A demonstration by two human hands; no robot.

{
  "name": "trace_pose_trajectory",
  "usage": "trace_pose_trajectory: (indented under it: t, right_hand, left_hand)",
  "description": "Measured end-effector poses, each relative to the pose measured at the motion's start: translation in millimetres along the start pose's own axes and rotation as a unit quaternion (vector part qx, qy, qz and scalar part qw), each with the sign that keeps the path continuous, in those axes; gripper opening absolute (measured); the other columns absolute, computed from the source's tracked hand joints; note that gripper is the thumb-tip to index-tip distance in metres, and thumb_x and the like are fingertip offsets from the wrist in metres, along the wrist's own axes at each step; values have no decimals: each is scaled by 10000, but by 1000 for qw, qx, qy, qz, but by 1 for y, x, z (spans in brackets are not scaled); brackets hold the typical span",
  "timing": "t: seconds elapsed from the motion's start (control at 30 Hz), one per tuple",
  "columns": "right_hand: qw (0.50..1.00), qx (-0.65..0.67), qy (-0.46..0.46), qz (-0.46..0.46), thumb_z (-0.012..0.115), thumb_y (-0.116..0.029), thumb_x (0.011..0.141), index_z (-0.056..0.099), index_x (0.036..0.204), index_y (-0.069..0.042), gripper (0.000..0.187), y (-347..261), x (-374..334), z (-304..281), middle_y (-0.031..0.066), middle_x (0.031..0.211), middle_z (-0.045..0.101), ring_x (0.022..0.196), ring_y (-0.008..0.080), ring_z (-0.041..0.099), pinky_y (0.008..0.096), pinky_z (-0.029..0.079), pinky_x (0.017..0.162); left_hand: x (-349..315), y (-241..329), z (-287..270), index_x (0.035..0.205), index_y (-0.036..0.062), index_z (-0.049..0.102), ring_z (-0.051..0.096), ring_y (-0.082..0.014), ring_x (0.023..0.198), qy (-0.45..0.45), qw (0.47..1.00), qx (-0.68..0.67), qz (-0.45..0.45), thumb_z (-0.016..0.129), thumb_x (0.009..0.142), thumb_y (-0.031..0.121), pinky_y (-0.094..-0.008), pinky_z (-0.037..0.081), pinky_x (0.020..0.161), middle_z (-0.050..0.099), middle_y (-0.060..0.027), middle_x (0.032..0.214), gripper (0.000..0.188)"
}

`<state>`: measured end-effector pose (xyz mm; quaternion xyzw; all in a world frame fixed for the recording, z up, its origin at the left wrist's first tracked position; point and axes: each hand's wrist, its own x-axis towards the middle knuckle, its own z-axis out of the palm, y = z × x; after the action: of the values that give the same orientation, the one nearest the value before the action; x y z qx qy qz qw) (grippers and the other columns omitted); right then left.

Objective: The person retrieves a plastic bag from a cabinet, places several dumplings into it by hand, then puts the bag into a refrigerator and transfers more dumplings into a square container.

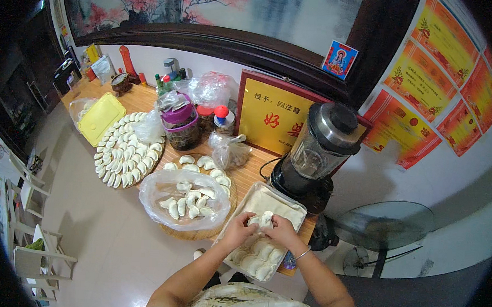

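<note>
Pale, crescent-shaped dumplings point(263, 219) are pinched between the fingers of my left hand point(241, 230) and my right hand point(282, 233). How many are held I cannot tell. Both hands are above a white rectangular tray point(276, 199), whose near half holds several dumplings point(257, 258) in rows; its far half shows a bare, pale lining. To the left of my left hand, a clear plastic bag point(152, 191) is spread with several loose dumplings point(191, 202) in it. Underneath the bag lies a round wooden board point(230, 207) with more dumplings along its far edge.
Farther left, a round board point(156, 160) is covered in dumplings beside a yellow lid point(103, 119). A blender point(313, 152) stands behind the tray. Jars with a purple lid point(179, 114) and a red lid, and a tied plastic bag point(229, 151), crowd the table's back. A glass-topped stand point(385, 224) is at right.
</note>
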<state>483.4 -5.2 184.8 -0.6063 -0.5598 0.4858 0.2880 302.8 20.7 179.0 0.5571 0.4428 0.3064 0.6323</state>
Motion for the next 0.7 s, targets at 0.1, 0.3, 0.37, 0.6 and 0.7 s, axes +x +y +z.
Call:
trace_pose_trajectory:
  t: [0.1, 0.3, 0.37, 0.6, 0.7]
  right_hand:
    - [994, 102, -17, 34, 625, -81, 801, 538, 933, 9, 181, -12, 6, 9, 42, 751, 595, 619, 89, 560, 234, 463, 541]
    - [988, 137, -49, 43, 632, -111, 803, 540, 859, -7, 149, -64, 22, 31, 18, 714, 567, 600, 68, 535, 225, 453, 527]
    - [998, 47, -48, -7, 638, -124, 802, 556, 862, 8, 166, -72, 39, 45, 28, 748, 587, 624, 83, 540, 245, 467, 559]
    - [962, -262, -16, -74, 627, -177, 735, 598, 886, 49, 274, -84, 124, 136, 225, 851, 622, 791, 350, 611, 407, 481, 724]
    - [942, -336, -3, -16, 554, -150, 734, 618, 823, 34, 214, -77, 139, 157, 238, 847, 615, 832, 368, 599, 419, 471, 752]
  left_hand:
    - [-8, 14, -10, 1085, -4, 559, 532, -89, 668, 65, 992, 112, -3, 639, 793, 158, -245, 457, 583, 572, -31, 787, 343]
    - [-8, 6, -83, 1076, 6, 572, 510, -94, 533, 180, 983, -19, -18, 633, 790, 163, -256, 423, 474, 551, -31, 707, 332]
    - [-8, -3, -122, 1096, 6, 562, 558, -143, 622, 229, 970, 74, 7, 629, 775, 156, -280, 467, 577, 594, -77, 753, 361]
    - [-7, -14, -196, 1121, 58, 568, 581, -352, 954, 192, 919, 314, -142, 546, 706, 102, -417, 457, 806, 604, -234, 988, 417]
    - [-6, -27, -204, 1121, 78, 571, 587, -349, 938, 197, 909, 351, -113, 525, 717, 87, -415, 455, 813, 611, -221, 978, 407]
